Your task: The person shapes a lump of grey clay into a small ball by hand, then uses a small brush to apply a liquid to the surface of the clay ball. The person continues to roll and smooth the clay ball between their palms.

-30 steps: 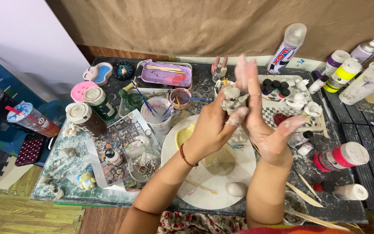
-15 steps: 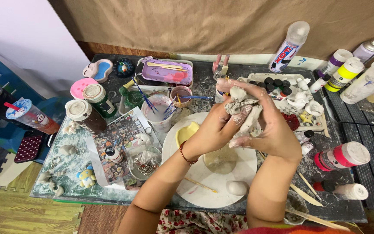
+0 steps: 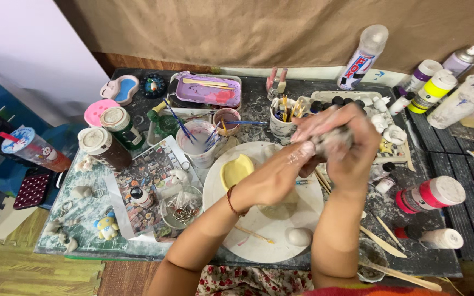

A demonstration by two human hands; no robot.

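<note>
My left hand (image 3: 281, 172) and right hand (image 3: 344, 140) are both closed around a grey lump of clay (image 3: 330, 140), pressing it between them above the far rim of the round white board (image 3: 259, 225), near the middle of the tabletop (image 3: 445, 252). A small clay ball (image 3: 298, 237) lies near the board's front edge.

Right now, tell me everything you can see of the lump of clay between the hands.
The clay lump is pale grey and looks soft and matte. Little of it shows: the left hand and the right hand press it between them, held in the air above the round white board. Grey residue coats the fingers. Its full shape is hidden.
</note>
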